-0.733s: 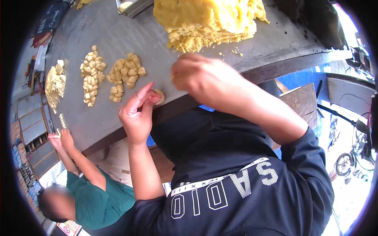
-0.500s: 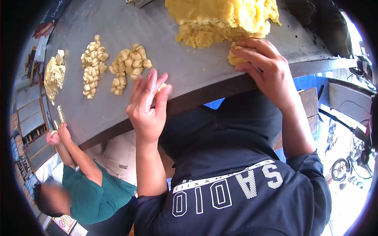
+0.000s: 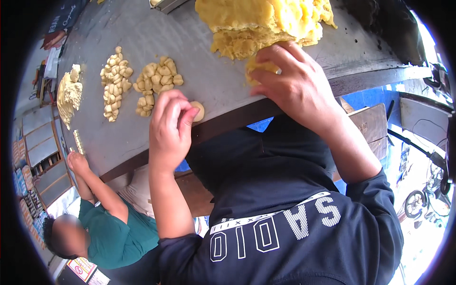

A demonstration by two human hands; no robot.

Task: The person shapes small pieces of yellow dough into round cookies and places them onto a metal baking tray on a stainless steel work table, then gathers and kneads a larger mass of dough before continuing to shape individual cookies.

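Near the table's front edge, my left hand (image 3: 170, 124) pinches a small flat round of pale dough (image 3: 198, 111) between thumb and curled fingers. My right hand (image 3: 290, 78) curves around a small lump of yellow, paste-like filling (image 3: 256, 70), its fingertips over the top. Just beyond that hand lies a big mound of the same yellow mass (image 3: 266, 21), with a rough, torn near side. A cluster of pale dough pieces (image 3: 159, 76) sits beyond my left hand, and a second pile of dough pieces (image 3: 114, 80) lies farther left.
A grey table (image 3: 204, 61) spans the view. At its left stands a larger heap of pale dough (image 3: 70, 95); a co-worker in a green shirt (image 3: 121, 237) handles a thin dough strip (image 3: 78, 141) there. A metal tray corner (image 3: 166, 4) and a black bag (image 3: 394, 28) are at the far side.
My right hand has slid left along the table with the yellow lump. My left hand has turned and its fingers have curled, bringing the dough round into plain sight. The co-worker's hands have come together.
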